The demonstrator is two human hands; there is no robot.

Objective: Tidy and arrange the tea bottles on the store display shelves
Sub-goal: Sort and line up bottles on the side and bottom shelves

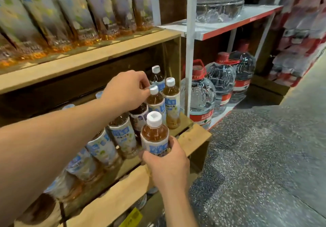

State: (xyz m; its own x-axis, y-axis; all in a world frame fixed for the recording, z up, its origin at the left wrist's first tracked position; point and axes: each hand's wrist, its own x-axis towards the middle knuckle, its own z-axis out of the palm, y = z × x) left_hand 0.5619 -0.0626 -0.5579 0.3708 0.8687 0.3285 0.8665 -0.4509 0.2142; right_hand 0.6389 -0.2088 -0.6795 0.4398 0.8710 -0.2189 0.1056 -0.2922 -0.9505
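The right hand [167,163] is grasping a bottle [155,136] at the shelf [192,138] front while the left hand [127,89] is pinching a cap [154,90] at 12 o'clock, likely needing that row squared next

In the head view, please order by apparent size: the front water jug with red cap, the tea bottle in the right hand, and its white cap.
1. Front water jug
2. Tea bottle held by the right hand; it is nearer the camera, so it looks bigger than it is
3. White cap
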